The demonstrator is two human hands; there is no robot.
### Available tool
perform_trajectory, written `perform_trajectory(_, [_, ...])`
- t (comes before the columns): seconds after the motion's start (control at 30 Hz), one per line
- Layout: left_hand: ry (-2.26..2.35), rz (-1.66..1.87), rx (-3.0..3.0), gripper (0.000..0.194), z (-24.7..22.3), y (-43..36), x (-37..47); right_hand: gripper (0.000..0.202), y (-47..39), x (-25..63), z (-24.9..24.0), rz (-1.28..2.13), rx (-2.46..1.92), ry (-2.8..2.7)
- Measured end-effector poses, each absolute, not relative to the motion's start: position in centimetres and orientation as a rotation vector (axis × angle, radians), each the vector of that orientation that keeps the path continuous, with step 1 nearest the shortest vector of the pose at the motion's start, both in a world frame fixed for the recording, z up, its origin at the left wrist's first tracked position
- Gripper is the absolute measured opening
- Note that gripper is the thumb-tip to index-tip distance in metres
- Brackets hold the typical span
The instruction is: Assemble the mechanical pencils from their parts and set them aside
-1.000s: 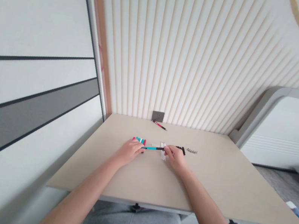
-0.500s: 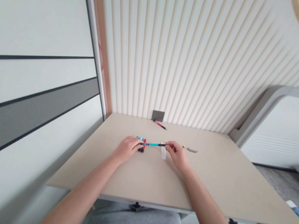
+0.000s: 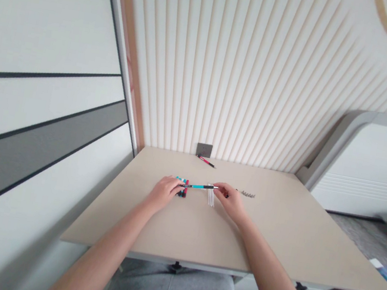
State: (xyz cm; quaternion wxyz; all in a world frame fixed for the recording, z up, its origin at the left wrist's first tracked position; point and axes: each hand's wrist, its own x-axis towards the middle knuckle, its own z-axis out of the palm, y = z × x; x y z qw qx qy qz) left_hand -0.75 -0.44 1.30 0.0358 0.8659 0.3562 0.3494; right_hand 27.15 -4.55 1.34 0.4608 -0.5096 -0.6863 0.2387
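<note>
Blue-and-black pen point(image 3: 198, 186) between your hands.
Your left hand point(image 3: 164, 191) pinches its 9 o'clock end; right hand point(image 3: 230, 201) at 3 o'clock, grip unclear.

The single view looks forward and steeply down from head height over the desk point(image 3: 274, 238).

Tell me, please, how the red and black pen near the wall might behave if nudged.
The red and black pen is straight and slim, so probably stiff and light. Lying on its side on a smooth-looking table, it may roll easily. Its far end is close to the wall, which would likely stop a push that way.
</note>
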Motion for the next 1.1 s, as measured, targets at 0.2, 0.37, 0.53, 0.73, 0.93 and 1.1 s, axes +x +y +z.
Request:
perform_trajectory(0.2, [1.086, 1.068, 2.662, 0.019, 1.2, -0.4, -0.7, 0.038, -4.4, 27.0, 1.1, 0.638, -1.238, -1.629])
perform_trajectory(0.37, [1.089, 1.062, 2.638, 0.017, 1.2, -0.5, -0.7, 0.035, -4.2, 27.2, 1.0, 0.537, -1.225, -1.618])
perform_trajectory(0.53, [1.11, 1.056, 2.629, 0.018, 1.3, -0.5, -0.7, 0.037, -4.1, 28.0, 1.1, 0.453, -1.284, -1.543])
perform_trajectory(0.73, [1.118, 1.04, 2.641, 0.019, 1.3, -0.5, -0.7, 0.041, -3.4, 33.4, 0.9, 0.229, -1.418, -1.411])
perform_trajectory(0.93, [1.103, 1.03, 2.645, 0.017, 1.2, -0.4, -0.6, 0.033, -3.5, 42.5, -1.6, 0.029, -1.676, -1.543])
perform_trajectory(1.1, [1.106, 1.03, 2.639, 0.017, 1.1, -0.3, -0.7, 0.031, -3.7, 45.2, -3.2, 0.051, -1.846, -1.694])
